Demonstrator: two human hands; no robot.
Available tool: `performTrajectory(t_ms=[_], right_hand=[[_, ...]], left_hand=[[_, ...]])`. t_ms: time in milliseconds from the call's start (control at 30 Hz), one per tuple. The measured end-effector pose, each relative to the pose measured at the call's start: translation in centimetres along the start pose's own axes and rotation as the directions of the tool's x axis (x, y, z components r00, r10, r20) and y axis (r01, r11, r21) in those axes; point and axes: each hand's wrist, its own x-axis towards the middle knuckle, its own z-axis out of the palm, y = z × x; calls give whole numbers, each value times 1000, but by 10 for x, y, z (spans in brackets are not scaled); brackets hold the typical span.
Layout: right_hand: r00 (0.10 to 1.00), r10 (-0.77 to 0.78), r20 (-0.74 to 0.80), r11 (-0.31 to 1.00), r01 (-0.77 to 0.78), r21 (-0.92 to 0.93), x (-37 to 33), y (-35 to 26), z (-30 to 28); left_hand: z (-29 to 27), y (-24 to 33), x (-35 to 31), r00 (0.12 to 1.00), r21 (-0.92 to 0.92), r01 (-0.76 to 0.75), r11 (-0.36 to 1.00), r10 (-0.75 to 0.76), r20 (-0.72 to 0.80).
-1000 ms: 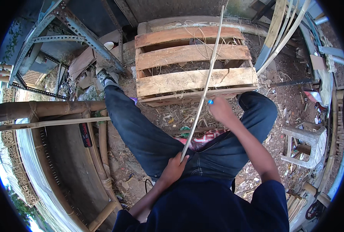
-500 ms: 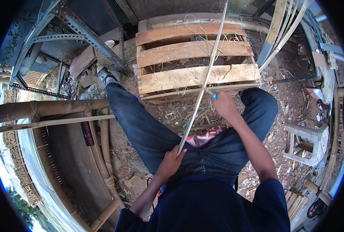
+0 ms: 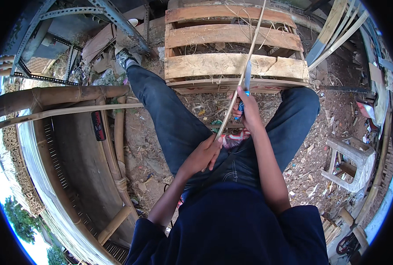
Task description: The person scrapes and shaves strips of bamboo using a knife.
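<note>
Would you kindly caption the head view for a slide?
Left hand holds a long, thin strip; right hand grips a blue-handled knife.

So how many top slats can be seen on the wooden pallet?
3 on the wooden pallet: the far slat, the middle slat and the near slat, closest to the person. The bamboo strip crosses all three; none appears hidden.

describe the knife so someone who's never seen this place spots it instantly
Start at the slatted wooden crate at top centre, then drop below its near edge to the right hand. The knife is in that hand, its blade pointing away from the person beside a long pale strip. Its bright blue handle and grey blade set it apart from the plain strip.
</note>
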Motion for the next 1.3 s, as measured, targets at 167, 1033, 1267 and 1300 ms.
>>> performTrajectory(t_ms=[167, 1033, 1267, 1300], right_hand=[[995, -66, -73, 998, 67, 10, 2, -7, -6], [999, -39, -35, 965, 47, 260, -1, -44, -13], [1000, -26, 1, 957, 24, 290, 2, -40, -26], [999, -25, 38, 948, 12, 317, 4, -41, -27]], left_hand=[[-14, -5, -16, 997, -156, 31, 987, -19, 78], [-59, -9, -48, 858, 240, -335, 911, 400, -321], [-99, -68, -124, 516, 595, 568, 568, 318, -795], [-100, -75, -133, 418, 579, 715, 393, 423, -804]])
